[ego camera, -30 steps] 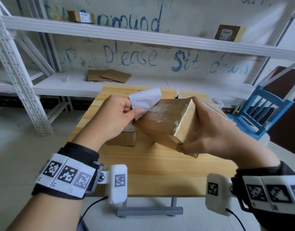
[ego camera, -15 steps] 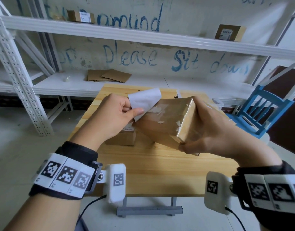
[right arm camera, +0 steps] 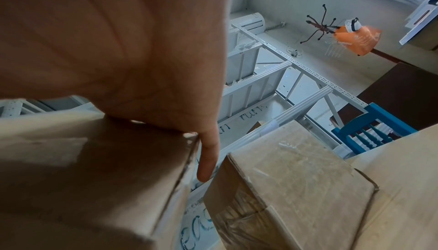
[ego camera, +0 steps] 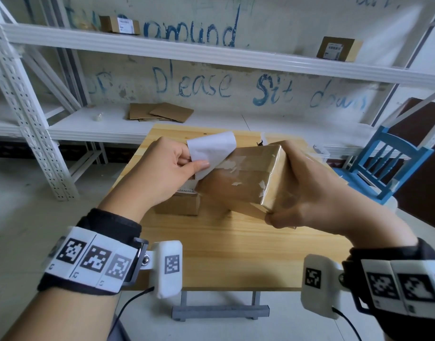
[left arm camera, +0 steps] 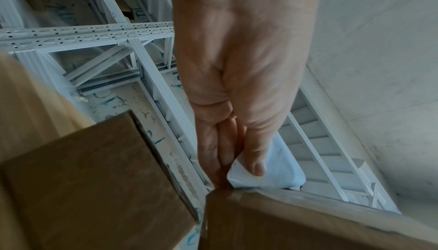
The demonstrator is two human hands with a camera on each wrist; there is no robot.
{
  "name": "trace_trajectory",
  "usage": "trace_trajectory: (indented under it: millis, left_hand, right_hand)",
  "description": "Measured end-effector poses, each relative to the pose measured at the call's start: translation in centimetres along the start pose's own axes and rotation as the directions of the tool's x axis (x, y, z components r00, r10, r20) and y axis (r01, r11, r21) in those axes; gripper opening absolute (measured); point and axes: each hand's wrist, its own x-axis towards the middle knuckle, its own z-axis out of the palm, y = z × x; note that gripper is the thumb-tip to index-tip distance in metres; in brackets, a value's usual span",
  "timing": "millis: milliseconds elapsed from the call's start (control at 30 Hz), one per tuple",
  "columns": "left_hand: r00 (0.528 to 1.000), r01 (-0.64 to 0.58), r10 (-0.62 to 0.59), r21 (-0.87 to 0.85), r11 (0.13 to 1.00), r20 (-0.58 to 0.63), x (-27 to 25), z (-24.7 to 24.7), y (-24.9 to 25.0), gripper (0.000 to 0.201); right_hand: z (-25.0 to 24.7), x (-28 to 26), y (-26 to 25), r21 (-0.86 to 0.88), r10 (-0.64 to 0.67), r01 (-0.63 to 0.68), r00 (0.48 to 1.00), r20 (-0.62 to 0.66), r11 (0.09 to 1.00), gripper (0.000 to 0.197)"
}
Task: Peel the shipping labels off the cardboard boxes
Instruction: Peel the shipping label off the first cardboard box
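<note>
White paper shipping label [ego camera: 212,150]: half lifted off the brown taped cardboard box [ego camera: 238,179]; may tear, leaving scraps.
Left hand [ego camera: 159,172]: pinches the label.
Right hand [ego camera: 317,193]: grips the box; could slip.

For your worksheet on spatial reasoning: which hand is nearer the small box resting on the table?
Left. The left hand is directly above the small box; the right hand is farther right.

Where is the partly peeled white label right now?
Head view, centre: the white label is pinched by the left hand, curling off the far-left edge of the box gripped by the right hand.
</note>
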Motion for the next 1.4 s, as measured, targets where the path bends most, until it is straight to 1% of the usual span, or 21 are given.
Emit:
trace_trajectory:
  millis: [100, 267, 333, 433, 467, 533, 633, 700, 767, 867, 933, 1033, 1133, 1233, 1300, 1400]
  left_hand:
    - [1.000, 0.010, -0.010, 0.000, 1.000, 0.005, 0.0, 0.0, -0.1, 0.035]
    - [1.000, -0.001, 0.002, -0.020, 1.000, 0.016, -0.1, 0.0, 0.0, 0.029]
    - [1.000, -0.009, 0.010, -0.044, 0.999, 0.022, -0.1, 0.0, -0.2, 0.030]
    - [0.999, 0.001, 0.003, -0.101, 0.995, 0.041, -0.1, 0.1, -0.1, 0.024]
    - [0.999, 0.008, -0.001, -0.138, 0.990, 0.047, -0.1, 0.1, -0.1, 0.023]
    - [0.998, 0.026, -0.010, -0.241, 0.970, 0.066, -0.2, 0.2, -0.2, 0.007]
    - [0.997, 0.056, -0.029, -0.380, 0.923, 0.075, -0.1, 0.0, 0.0, 0.016]
    - [0.995, 0.085, -0.050, -0.440, 0.894, 0.090, -0.2, -0.1, 0.2, 0.015]
    - [0.991, 0.120, -0.078, -0.481, 0.868, 0.107, -0.2, -0.2, 0.4, 0.014]
    - [0.982, 0.181, -0.120, -0.527, 0.830, 0.147, -0.3, -0.3, 0.3, 0.015]
    - [0.975, 0.213, -0.136, -0.555, 0.804, 0.177, -0.4, -0.4, 0.5, 0.016]
    - [0.968, 0.239, -0.151, -0.571, 0.785, 0.199, -0.5, -0.5, 0.5, 0.018]
    - [0.965, 0.255, -0.166, -0.579, 0.774, 0.203, -0.5, -0.6, 0.6, 0.016]
    - [0.963, 0.265, -0.182, -0.599, 0.756, 0.197, -0.6, -0.6, 0.8, 0.012]
    - [0.965, 0.261, -0.184, -0.607, 0.750, 0.187, -0.6, -0.4, 0.9, 0.012]
    - [0.966, 0.258, -0.186, -0.600, 0.757, 0.181, -0.6, -0.3, 1.0, 0.011]
  right_hand:
    - [0.1, 0.2, 0.2, -0.029, -0.016, 0.016, 1.000, -0.017, 0.999, 0.084]
    - [0.5, 0.3, 0.7, -0.059, -0.061, 0.057, 0.997, -0.055, 0.997, 0.104]
    - [0.8, 0.4, 0.9, -0.025, -0.077, 0.075, 0.992, -0.102, 0.997, 0.103]
    - [0.7, 0.4, 0.9, 0.019, -0.072, 0.077, 0.975, -0.210, 0.997, 0.102]
    - [0.6, 0.3, 0.8, 0.026, -0.062, 0.071, 0.966, -0.250, 0.997, 0.102]
    - [0.5, 0.2, 0.5, 0.054, -0.058, 0.080, 0.944, -0.325, 0.995, 0.106]
    - [0.6, 0.4, 0.2, 0.095, -0.087, 0.140, 0.903, -0.422, 0.986, 0.120]
    - [0.8, 0.7, 0.2, 0.125, -0.108, 0.185, 0.882, -0.458, 0.975, 0.131]
    - [0.9, 0.7, 0.2, 0.163, -0.103, 0.205, 0.870, -0.482, 0.965, 0.134]
    - [1.0, 0.6, -0.1, 0.223, -0.058, 0.196, 0.861, -0.506, 0.955, 0.132]
    - [1.1, 0.4, -0.3, 0.233, -0.053, 0.203, 0.852, -0.522, 0.951, 0.129]
    - [1.3, 0.3, -0.5, 0.267, -0.023, 0.192, 0.848, -0.529, 0.944, 0.127]
    - [1.3, 0.2, -0.4, 0.406, 0.076, 0.156, 0.863, -0.499, 0.900, 0.123]
    - [1.4, 0.3, -0.6, 0.534, 0.106, 0.182, 0.880, -0.463, 0.825, 0.109]
    - [1.7, 0.5, -0.8, 0.534, 0.106, 0.182, 0.880, -0.464, 0.825, 0.095]
    - [2.5, 0.8, -1.1, 0.557, 0.147, 0.150, 0.879, -0.453, 0.817, 0.084]
